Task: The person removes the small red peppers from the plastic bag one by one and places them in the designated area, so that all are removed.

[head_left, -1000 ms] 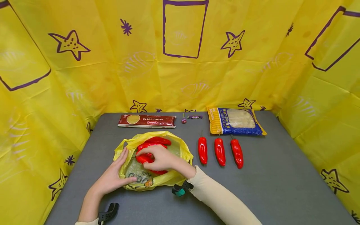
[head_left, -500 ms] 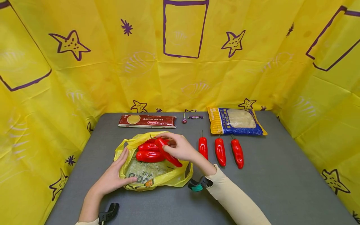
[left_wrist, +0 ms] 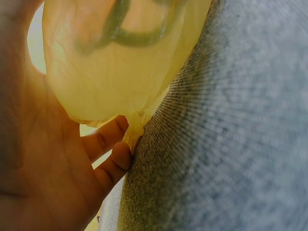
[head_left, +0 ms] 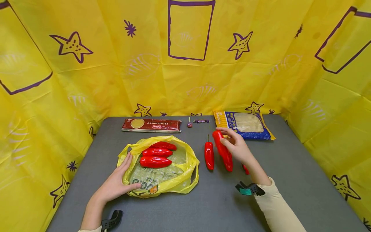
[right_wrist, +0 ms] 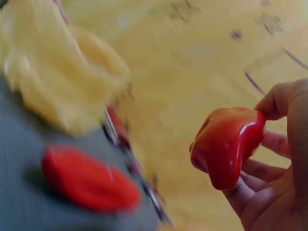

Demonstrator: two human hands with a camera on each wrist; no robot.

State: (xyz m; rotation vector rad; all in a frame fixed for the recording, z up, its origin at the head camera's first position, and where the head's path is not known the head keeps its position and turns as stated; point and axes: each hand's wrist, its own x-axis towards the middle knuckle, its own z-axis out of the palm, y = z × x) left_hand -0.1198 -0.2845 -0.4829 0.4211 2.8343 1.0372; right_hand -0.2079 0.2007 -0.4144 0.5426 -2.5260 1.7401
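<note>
In the head view, my right hand (head_left: 240, 147) grips a red pepper (head_left: 220, 141) between thumb and fingers, above the row of peppers on the table. The right wrist view shows the rounded end of this pepper (right_wrist: 226, 144) facing the camera. It overlaps the middle table pepper (head_left: 228, 163); to its left lies another pepper (head_left: 209, 156), and a third (head_left: 245, 169) is mostly hidden behind my hand. My left hand (head_left: 113, 182), fingers extended, rests against the left side of a yellow plastic bag (head_left: 174, 185). Inside the bag lie several red peppers (head_left: 156, 162).
Along the back of the grey table (head_left: 162, 216) are a dark red pasta pack (head_left: 171, 125), a lollipop (head_left: 189, 124), a purple-wrapped candy (head_left: 201, 121) and a blue and yellow pasta bag (head_left: 249, 127). Yellow printed cloth (head_left: 185, 87) encloses the back and sides.
My right hand has lifted a red pepper out of the yellow bag and carried it right, over the table peppers. The left hand has stayed at the bag.
</note>
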